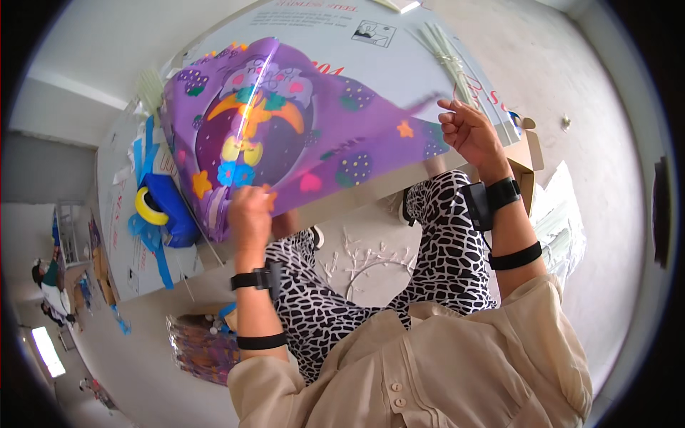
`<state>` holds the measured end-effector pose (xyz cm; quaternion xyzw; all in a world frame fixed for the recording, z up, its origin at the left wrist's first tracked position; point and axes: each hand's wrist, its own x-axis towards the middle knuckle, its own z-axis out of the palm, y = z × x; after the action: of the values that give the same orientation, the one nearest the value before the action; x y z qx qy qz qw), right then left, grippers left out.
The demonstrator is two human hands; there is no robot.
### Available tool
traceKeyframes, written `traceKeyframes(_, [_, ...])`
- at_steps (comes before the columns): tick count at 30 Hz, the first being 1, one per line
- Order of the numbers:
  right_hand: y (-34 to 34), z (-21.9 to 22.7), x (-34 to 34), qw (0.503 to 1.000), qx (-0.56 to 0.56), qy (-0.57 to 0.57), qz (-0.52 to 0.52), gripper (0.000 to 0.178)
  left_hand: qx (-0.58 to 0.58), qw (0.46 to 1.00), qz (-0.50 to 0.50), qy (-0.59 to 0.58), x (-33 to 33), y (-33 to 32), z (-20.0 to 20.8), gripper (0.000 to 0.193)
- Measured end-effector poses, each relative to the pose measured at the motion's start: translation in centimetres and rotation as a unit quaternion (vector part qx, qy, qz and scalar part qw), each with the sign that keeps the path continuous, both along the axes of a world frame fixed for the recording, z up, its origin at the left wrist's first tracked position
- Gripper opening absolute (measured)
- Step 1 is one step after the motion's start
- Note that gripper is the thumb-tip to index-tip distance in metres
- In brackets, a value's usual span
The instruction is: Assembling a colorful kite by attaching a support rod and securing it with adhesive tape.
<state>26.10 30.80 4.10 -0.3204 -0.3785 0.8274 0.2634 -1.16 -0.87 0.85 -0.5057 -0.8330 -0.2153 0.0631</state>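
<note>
A large purple foil sheet [300, 128] printed with a cartoon figure, stars and dotted shapes is held up over the table edge. My left hand [250, 214] grips its lower left corner. My right hand [467, 132] pinches its right tip, fingers closed on the thin edge. Both wrists carry black straps with small black devices. My lap in black-and-white patterned trousers [442, 235] lies below the sheet.
A pale table [399, 50] holds a bundle of white sticks [446, 53], a yellow tape roll [148, 207] and blue ribbon and foil pieces [171, 214]. A cardboard box [528, 160] stands at right. More foil sheets [203, 349] lie on the floor. Another person [46, 282] sits far left.
</note>
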Motion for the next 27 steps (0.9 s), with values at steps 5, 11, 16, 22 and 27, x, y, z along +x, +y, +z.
traceKeyframes(5, [4.9, -5.5, 2.6, 0.863, 0.343, -0.36, -0.09, 0.016, 0.06, 0.991, 0.098, -0.066, -9.7, -0.3, 2.7, 0.019])
traceKeyframes(11, [6.7, -6.0, 2.3, 0.695, 0.465, -0.532, -0.131, 0.019, 0.053, 0.947, 0.309, -0.069, -21.4, -5.2, -1.6, 0.013])
traceKeyframes(16, [7.7, -6.8, 2.4, 0.615, 0.517, -0.594, -0.055, 0.017, -0.009, 0.912, 0.403, -0.076, -20.7, -5.4, -2.1, 0.017])
traceKeyframes(22, [9.5, -6.9, 3.1, 0.658, 0.522, -0.541, -0.054, 0.016, 0.049, 0.93, 0.348, 0.108, -13.5, -1.6, 1.2, 0.033])
traceKeyframes(27, [4.3, -3.3, -0.1, 0.897, 0.304, -0.321, 0.001, 0.016, 0.161, 0.939, 0.095, -0.287, -5.4, 2.2, 0.4, 0.014])
